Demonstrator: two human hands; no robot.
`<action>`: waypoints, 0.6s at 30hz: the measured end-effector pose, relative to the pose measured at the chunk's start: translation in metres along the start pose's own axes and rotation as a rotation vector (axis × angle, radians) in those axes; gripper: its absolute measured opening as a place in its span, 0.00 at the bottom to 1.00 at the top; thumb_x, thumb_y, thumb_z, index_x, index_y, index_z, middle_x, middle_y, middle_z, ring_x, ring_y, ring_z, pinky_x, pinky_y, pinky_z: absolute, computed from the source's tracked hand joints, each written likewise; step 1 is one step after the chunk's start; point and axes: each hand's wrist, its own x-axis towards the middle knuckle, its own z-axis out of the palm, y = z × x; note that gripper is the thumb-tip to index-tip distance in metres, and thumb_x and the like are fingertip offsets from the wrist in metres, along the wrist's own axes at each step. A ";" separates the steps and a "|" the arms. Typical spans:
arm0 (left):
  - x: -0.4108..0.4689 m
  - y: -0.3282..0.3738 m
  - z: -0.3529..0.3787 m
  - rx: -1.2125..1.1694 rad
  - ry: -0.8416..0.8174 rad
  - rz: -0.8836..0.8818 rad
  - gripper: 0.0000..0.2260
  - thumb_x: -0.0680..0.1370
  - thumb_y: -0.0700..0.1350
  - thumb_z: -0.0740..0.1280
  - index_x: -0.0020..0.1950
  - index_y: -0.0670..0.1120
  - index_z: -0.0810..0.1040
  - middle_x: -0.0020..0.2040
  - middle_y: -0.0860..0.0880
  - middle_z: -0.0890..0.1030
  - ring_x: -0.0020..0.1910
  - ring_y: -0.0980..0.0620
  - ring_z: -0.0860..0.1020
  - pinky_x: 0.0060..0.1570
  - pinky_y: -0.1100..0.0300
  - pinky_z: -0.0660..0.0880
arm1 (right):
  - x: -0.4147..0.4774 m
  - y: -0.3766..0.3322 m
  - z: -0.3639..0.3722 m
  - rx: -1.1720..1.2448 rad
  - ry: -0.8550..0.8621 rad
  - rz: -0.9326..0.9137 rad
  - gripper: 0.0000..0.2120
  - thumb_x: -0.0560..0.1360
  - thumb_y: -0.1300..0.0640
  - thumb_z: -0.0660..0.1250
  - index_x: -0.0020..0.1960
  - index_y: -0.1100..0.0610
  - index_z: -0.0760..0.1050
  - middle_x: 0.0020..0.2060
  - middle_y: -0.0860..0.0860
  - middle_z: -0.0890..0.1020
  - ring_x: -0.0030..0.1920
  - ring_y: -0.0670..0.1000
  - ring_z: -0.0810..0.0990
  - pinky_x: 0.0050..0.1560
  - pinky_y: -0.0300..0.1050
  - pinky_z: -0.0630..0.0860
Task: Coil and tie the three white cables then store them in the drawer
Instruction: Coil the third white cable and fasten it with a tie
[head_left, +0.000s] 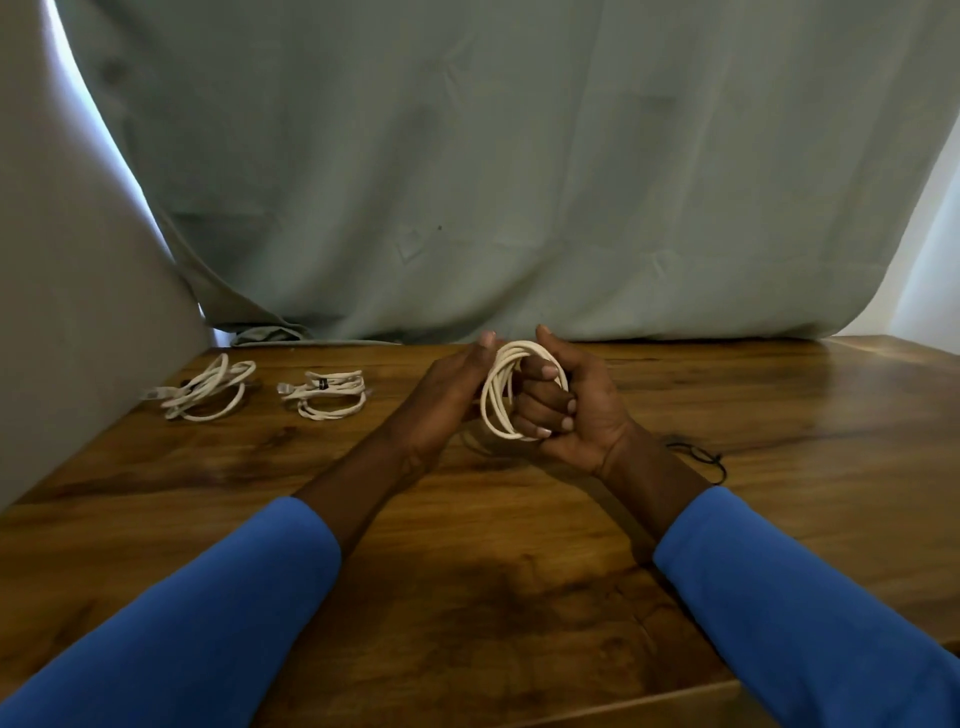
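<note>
Head view: coil (501, 395) at centre, above the table (467, 597); right hand (566, 410) gripping it, fingers curled through the loops; left hand (452, 395) flat against its 9 o'clock side, fingers straight; coiling seemingly done, tying due; next, reaching the black tie (701, 457) at 3 o'clock without letting loops spring; loose cable (205, 387) and banded cable (324, 395) at 10 o'clock; wood top, grey curtain (519, 182) behind; no drawer visible.

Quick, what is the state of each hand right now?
Left hand: open, straight fingers touching the coiled white cable.
Right hand: closed, fingers curled round the same cable.
</note>
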 end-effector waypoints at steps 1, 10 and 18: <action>0.000 -0.004 0.005 0.048 0.000 0.052 0.22 0.84 0.60 0.60 0.66 0.46 0.80 0.59 0.44 0.85 0.61 0.42 0.83 0.65 0.39 0.77 | 0.000 0.000 -0.001 -0.006 0.004 -0.007 0.28 0.84 0.43 0.52 0.29 0.53 0.71 0.14 0.46 0.63 0.16 0.47 0.53 0.25 0.40 0.51; 0.003 -0.010 0.004 0.872 0.253 0.349 0.13 0.86 0.58 0.52 0.54 0.52 0.70 0.41 0.55 0.79 0.37 0.58 0.76 0.34 0.61 0.68 | 0.006 0.009 0.011 -0.229 0.319 -0.071 0.30 0.83 0.43 0.57 0.25 0.54 0.67 0.17 0.52 0.68 0.23 0.52 0.75 0.34 0.42 0.76; 0.009 -0.010 0.013 0.994 0.327 0.339 0.12 0.84 0.57 0.52 0.52 0.51 0.67 0.36 0.59 0.68 0.32 0.61 0.69 0.30 0.68 0.64 | 0.007 0.027 0.004 -0.879 0.634 -0.425 0.31 0.86 0.40 0.54 0.46 0.66 0.80 0.39 0.67 0.83 0.40 0.61 0.83 0.44 0.60 0.80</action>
